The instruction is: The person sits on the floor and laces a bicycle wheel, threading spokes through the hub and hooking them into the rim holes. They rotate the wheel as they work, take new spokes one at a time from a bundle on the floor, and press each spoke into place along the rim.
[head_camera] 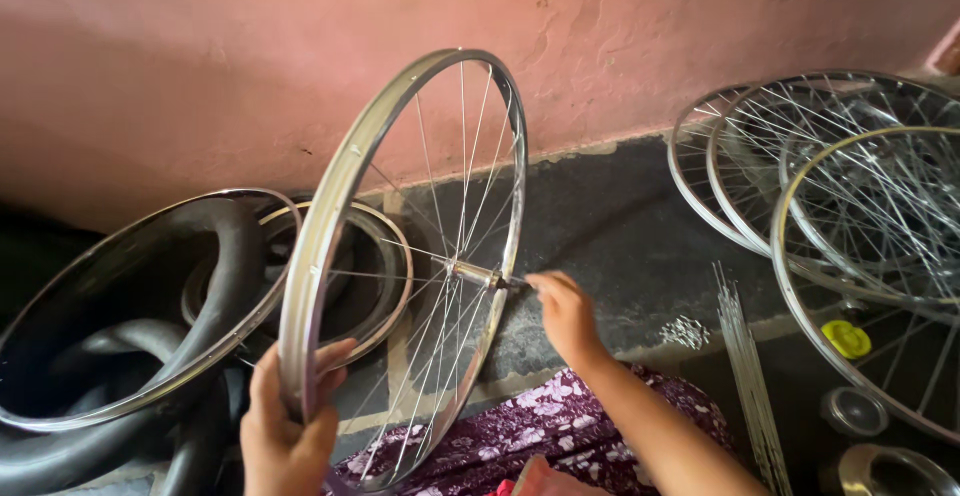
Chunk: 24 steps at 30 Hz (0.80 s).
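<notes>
The left hand (285, 421) is curled round the lower rim of a spoked bicycle wheel (340, 191), thumb on one side and fingers wrapped over the other, so the grip is clamped on the metal and holds the wheel upright on its edge, turned nearly edge-on to the camera. The right hand (562, 308) reaches in from the other side of the wheel with the forearm stretched across the lap, and its fingertips are pinched together on the end of the axle (487, 277) that sticks out of the wheel's centre. Below the wheel lies a purple flowered cloth (545, 424) over the person's legs. Behind the wheel, toward the pink wall (200, 46), bare rims (150, 376) and black rubber tubes (225, 286) lie stacked on the floor, partly hidden by the wheel's rim. On the far side of the wheel from those, past the right hand, a bundle of loose spokes (745, 356) lies on the dark floor (620, 216), near a small heap of silver nipples (686, 332). Further out, several finished wheels (850, 206) lean overlapping one another, with a yellow cap (846, 338) and small metal bowls (853, 411) beneath them.
</notes>
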Available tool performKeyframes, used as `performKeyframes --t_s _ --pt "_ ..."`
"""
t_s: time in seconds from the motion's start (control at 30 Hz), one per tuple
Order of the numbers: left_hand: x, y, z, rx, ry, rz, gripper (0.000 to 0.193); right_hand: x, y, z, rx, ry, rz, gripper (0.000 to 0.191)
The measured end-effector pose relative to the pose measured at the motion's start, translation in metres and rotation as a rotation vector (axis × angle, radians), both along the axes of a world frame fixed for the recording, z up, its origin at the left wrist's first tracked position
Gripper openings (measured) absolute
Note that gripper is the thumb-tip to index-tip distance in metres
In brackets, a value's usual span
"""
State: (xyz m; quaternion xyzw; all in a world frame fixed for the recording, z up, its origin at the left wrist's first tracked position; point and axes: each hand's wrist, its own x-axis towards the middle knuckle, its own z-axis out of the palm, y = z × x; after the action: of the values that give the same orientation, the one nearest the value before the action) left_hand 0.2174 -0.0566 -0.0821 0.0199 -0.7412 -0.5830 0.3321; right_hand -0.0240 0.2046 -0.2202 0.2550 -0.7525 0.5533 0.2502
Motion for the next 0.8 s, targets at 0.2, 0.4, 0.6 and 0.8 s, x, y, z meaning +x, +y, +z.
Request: performKeyframes --t_s 0.2,0.4,0.6,0.8 --pt "0.008 0.039 -0.038 0.016 0.044 0.115 0.072 -0.019 -0.056 0.035 0.125 -0.033 -0.093 0.028" --pt "0.000 0.019 -0.052 0.090 0.057 -0.304 0.093 -0.020 -0.070 0.039 0.336 0.058 -0.130 0.023" --pt "-0.107 -0.025 -0.047 1.139 -0.256 -0.120 0.050 -0.013 -0.075 0.041 0.339 -0.052 -0.041 0.023" --pt "-0.174 -0.035 -0.026 0.816 -0.177 -0.468 0.028 -0.011 -0.074 0.053 0.230 -0.309 0.006 0.072"
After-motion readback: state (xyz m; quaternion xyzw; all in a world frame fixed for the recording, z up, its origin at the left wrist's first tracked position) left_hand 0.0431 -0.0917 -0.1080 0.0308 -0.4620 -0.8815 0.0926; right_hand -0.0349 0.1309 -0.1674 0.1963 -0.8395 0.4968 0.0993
